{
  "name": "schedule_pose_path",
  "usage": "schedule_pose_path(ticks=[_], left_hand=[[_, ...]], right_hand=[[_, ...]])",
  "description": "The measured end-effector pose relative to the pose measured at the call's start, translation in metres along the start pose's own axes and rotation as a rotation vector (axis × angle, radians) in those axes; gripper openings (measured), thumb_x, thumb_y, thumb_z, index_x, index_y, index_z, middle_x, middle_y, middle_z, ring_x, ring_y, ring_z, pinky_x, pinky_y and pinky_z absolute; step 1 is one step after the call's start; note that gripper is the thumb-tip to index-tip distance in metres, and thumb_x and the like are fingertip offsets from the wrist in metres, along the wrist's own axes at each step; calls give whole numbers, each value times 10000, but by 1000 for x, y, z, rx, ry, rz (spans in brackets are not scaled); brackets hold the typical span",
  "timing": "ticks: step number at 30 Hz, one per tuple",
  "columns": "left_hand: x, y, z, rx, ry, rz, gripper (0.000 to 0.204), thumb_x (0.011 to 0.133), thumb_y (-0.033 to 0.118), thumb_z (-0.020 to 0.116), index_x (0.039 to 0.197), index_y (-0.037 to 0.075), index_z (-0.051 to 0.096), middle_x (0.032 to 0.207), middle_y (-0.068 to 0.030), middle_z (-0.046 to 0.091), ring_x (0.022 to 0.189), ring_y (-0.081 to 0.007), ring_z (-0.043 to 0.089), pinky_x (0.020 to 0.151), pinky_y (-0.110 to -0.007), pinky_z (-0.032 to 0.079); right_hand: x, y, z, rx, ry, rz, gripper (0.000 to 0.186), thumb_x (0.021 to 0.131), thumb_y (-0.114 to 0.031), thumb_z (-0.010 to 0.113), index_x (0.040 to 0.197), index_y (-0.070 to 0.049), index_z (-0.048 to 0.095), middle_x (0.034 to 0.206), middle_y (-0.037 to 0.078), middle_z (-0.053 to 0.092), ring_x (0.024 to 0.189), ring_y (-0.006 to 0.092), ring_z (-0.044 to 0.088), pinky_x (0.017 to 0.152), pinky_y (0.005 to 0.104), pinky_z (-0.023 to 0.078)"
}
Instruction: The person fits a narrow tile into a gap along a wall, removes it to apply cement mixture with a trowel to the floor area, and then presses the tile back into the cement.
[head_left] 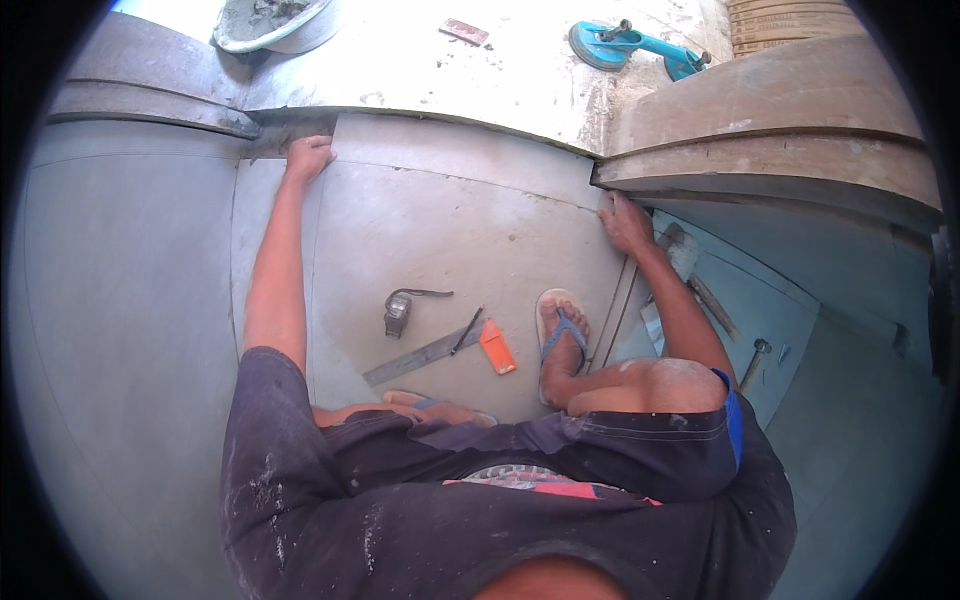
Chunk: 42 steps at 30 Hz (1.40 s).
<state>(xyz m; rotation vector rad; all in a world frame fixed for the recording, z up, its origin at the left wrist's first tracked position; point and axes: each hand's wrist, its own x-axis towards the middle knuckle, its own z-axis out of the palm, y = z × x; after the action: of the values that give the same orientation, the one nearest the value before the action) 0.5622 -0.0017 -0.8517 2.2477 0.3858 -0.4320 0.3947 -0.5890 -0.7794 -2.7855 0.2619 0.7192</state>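
A long narrow grey tile strip (460, 155) lies across the doorway, along the far edge of the floor tiles. My left hand (312, 158) is closed at its left end, fingers curled against the edge beside a gap of rough base. At the opposite end, my right hand (627, 225) has bent fingers on the strip's corner, close to the door frame. Between my arms, a tape measure (397, 314), a metal ruler (425, 357), a dark pencil (467, 331) and a flat orange object (496, 347) rest on the large floor tile (450, 240).
Wooden door frame parts (770, 165) jut in at right and left. Beyond the doorway are a tub of mortar (290, 35), a reddish fragment (464, 32), a teal suction lifter (640, 45) and stacked boxes (790, 20). A trowel (682, 252) and hammer (757, 358) lie at right.
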Motion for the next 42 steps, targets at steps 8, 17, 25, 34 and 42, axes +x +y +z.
schedule_pose_path(ticks=[8, 17, 25, 34, 42], left_hand=[[0, 2, 2, -52, -6, 12, 388, 797, 79, 705, 1171, -23, 719, 1100, -139, 746, 1006, -217, 696, 908, -325, 508], [3, -7, 3, -113, -17, -12, 317, 930, 139, 617, 1222, 36, 682, 1019, -40, 708, 843, -133, 629, 732, -277, 484], [-50, 12, -26, -467, -88, -212, 341, 950, 94, 509, 1282, 35, 554, 1182, -100, 612, 1060, -225, 595, 920, -423, 525], [-154, -37, -84, -514, -73, -292, 339, 884, 60, 525, 1221, 32, 515, 1188, -107, 578, 1095, -235, 568, 960, -453, 486], [-248, -94, -94, -716, 91, -326, 385, 833, 95, 574, 1211, 74, 504, 1143, -71, 585, 1026, -205, 557, 878, -411, 459]], right_hand=[[-1, -4, -4, -19, -26, 1, 535, 956, -330, 601, 1370, -6, 500, 1244, 290, 636, 1178, 425, 611, 1013, 501, 474], [-1, 2, -2, -14, -16, -49, 497, 959, -341, 592, 1330, -19, 521, 1191, 292, 654, 1136, 431, 625, 977, 500, 478], [-29, -12, 2, 22, -8, -65, 479, 975, -341, 588, 1330, -31, 498, 1093, 290, 687, 1047, 452, 660, 919, 549, 495], [-67, -43, 14, 58, 49, -242, 451, 965, -319, 605, 1300, -35, 502, 1009, 267, 700, 971, 456, 670, 849, 559, 503], [-74, -71, 31, 29, 89, -455, 425, 940, -293, 631, 1255, -24, 532, 954, 244, 699, 865, 429, 680, 758, 525, 527]])
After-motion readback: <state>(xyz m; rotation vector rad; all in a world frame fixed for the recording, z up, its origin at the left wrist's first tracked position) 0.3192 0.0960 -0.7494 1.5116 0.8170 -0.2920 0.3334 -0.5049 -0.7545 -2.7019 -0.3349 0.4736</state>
